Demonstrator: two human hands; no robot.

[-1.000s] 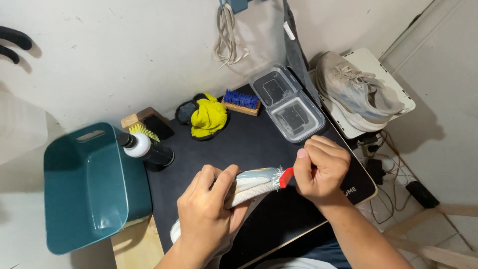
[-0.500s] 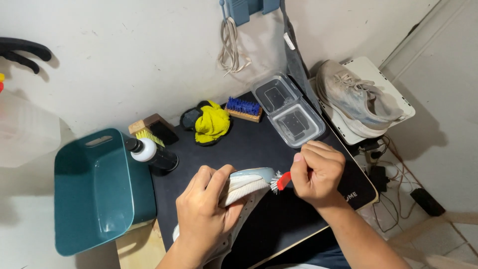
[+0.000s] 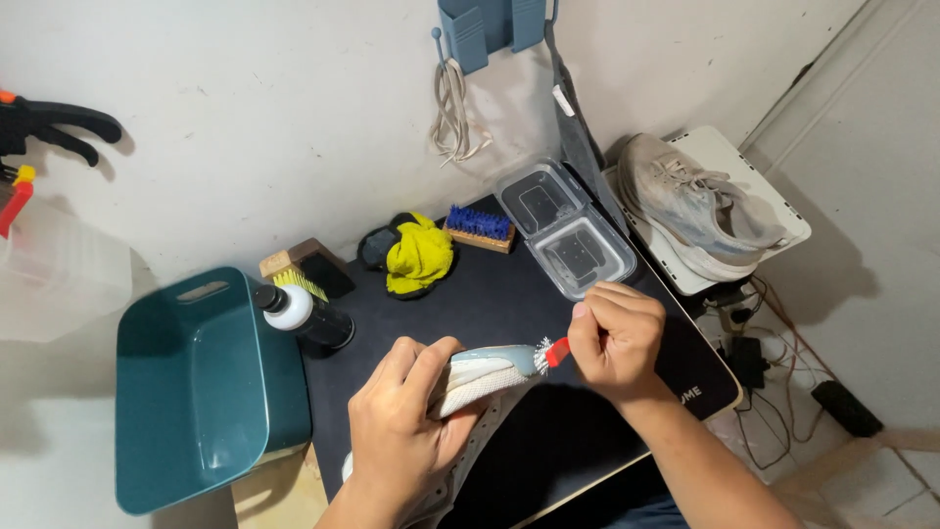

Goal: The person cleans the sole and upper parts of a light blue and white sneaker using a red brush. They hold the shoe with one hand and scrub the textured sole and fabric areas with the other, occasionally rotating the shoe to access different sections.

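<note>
over a dark worktop [image 3: 509,294], from left: a teal basin [image 3: 196,382] and a white-capped bottle [image 3: 299,315] sit at the edge; the left hand [image 3: 406,431] is wrapped around a pale sneaker [image 3: 480,377], holding it above the mat; the right hand [image 3: 615,338] pinches what looks like a small red-handled brush [image 3: 550,353], bristles touching the shoe's toe. clear containers [image 3: 566,230] lie behind.

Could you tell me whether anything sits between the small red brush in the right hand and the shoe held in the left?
Nothing visible does. The right hand holds the red brush with its bristles right at the tip of the shoe, which the left hand grips over the black mat.
</note>
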